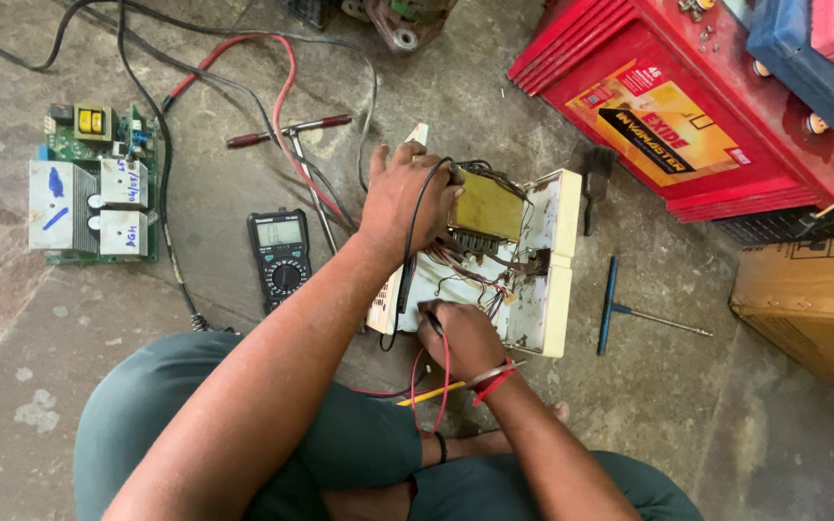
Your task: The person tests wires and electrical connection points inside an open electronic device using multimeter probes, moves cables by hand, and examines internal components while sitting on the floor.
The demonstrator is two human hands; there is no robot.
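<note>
At centre frame an opened cream casing [560,289] lies on the floor with its lid off, baring a yellow-wrapped transformer [486,205] and a tangle of thin wires [470,275]. Judging by this, the opening-up is done and probing is under way; the casing is not yet closed again.

The left hand [405,198] rests at the transformer's left edge, fingers curled around a black lead [415,232]; how tight the grip is cannot be told. The right hand [465,338], lower centre, is closed on a probe whose tip goes among the wires, with a red lead [446,381] looping off it.

A black meter [281,254] with a grey screen and round dial lies left of centre, flat and untouched. At far left sits a green circuit board [98,183] with ribbed metal heat sinks. A glossy red battery [697,106] fills the upper right; a cardboard box [813,299] sits at the right edge. A blue T-handled tool [612,304] lies right of the casing, a red-handled one [291,130] above the meter. The concrete floor [224,183] is rough and stained.
</note>
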